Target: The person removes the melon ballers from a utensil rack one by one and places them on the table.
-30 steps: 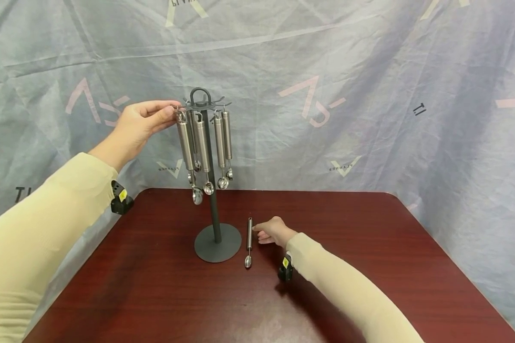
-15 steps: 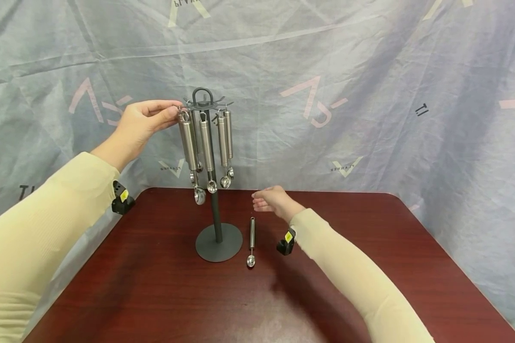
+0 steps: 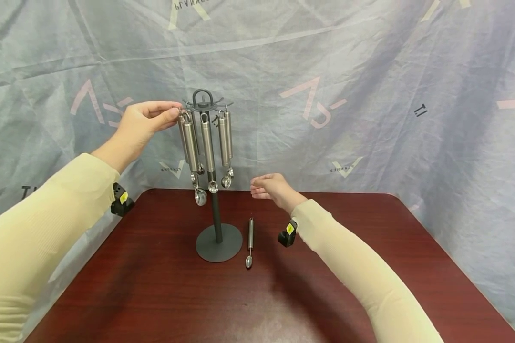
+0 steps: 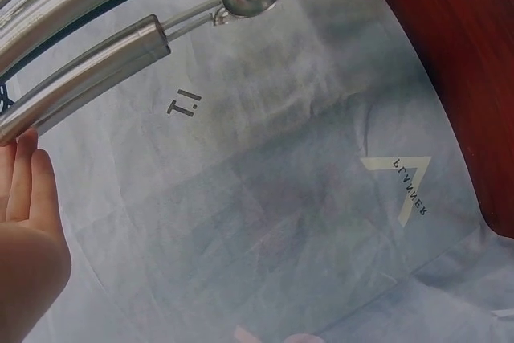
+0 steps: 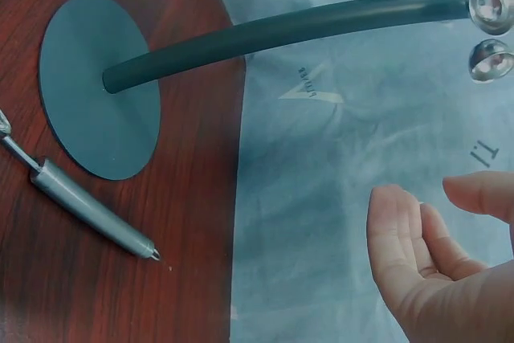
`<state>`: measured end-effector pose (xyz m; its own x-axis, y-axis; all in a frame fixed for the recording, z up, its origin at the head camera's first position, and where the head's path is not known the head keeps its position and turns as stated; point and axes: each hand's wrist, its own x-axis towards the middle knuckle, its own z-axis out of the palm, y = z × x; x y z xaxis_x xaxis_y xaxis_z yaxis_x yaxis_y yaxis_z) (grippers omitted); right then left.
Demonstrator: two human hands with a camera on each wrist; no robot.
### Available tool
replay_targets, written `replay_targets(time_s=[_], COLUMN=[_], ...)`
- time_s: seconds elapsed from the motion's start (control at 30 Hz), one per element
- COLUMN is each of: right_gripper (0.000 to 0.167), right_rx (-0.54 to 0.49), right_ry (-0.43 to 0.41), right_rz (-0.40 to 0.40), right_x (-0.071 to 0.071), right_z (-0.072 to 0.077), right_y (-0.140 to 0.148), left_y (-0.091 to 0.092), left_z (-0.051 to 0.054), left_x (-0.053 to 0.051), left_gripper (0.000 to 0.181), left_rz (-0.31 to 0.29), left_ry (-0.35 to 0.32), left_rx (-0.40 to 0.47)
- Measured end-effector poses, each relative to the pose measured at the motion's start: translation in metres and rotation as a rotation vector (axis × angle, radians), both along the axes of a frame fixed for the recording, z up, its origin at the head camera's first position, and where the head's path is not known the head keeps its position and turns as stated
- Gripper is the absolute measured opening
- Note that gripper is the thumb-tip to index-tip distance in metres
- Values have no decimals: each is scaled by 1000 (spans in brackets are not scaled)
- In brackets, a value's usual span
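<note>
At the upper left of the head view, my left hand (image 3: 143, 121) pinches a hook tip of the dark utensil rack (image 3: 216, 209) between thumb and fingers. In the left wrist view, its fingertips (image 4: 28, 146) touch a hanging steel handle (image 4: 104, 70). Several steel scoops (image 3: 208, 143) with thick handles and small round bowls hang from the rack. Another small steel scoop (image 3: 251, 233) lies on the table, right of the rack's base. My right hand (image 3: 272, 186) hovers behind and above it, fingers loosely bent and holding nothing; the right wrist view shows a gap between thumb and fingers.
The rack's round base (image 3: 208, 247) stands on the reddish-brown table (image 3: 334, 257). A grey printed cloth (image 3: 369, 143) hangs behind the table's far edge. Black wrist cameras (image 3: 121, 200) sit on both sleeves.
My right hand has drawn away from the lying scoop, rising toward the table's far edge. The hanging scoops have swayed slightly right. My left hand stays at the rack.
</note>
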<state>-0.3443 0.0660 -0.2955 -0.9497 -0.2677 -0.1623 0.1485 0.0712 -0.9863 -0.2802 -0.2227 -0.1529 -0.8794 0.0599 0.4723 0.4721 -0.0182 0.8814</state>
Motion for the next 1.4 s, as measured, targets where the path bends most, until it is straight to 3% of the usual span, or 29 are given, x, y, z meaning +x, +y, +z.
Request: replay_targets(time_s=[0.33,0.57,0.83,0.93,1.07,1.17,1.3,1.4], right_gripper=[31,33,38,41,41,40,39,38], right_rx=[-51,-122,-173,-154,-162,-173,-161,-141], right_ry=[51,114,225,286,348,382,423,435], right_rz=[-6,-6,31,58,88,99,101,90], right_x=[-3,-5,-3,-1,0,1,3,3], right_z=[14,41,71,77,80,81,83,84], right_y=[-3,-3,-14,-22,-33,-38,-43,-45], left_y=[-3,1,2,1,-1,-1,-3,-5], left_z=[2,2,6,10,17,21,25,28], left_x=[3,2,3,3,3,2,-2,-5], left_gripper=[16,18,38,50,61,65,68,66], left_rz=[38,43,49,98,176,188,167,131], left_ry=[-14,-4,-32,-64,-109,-130,-134,-132], left_rx=[-43,-20,-63,-188,-423,-543,-636,-642])
